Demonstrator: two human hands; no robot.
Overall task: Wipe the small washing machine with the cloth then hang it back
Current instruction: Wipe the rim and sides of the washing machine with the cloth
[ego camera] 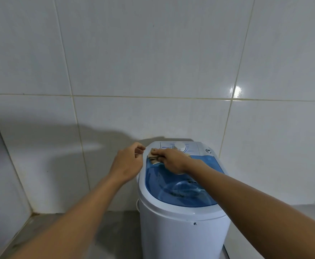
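A small white washing machine (182, 227) with a see-through blue lid (173, 187) stands against the tiled wall. A white dial (180, 146) sits on its rear control panel. My right hand (171, 159) lies flat across the back left of the lid, pressing a beige patterned cloth (153, 158) onto it. Most of the cloth is hidden under the hand. My left hand (128, 161) hovers just left of the machine's top rim, fingers loosely curled, holding nothing.
White wall tiles (153, 62) rise directly behind and to the left of the machine. A grey floor (104, 236) shows at the lower left, where the two walls meet in a corner. A white cord or handle (137, 204) shows at the machine's left side.
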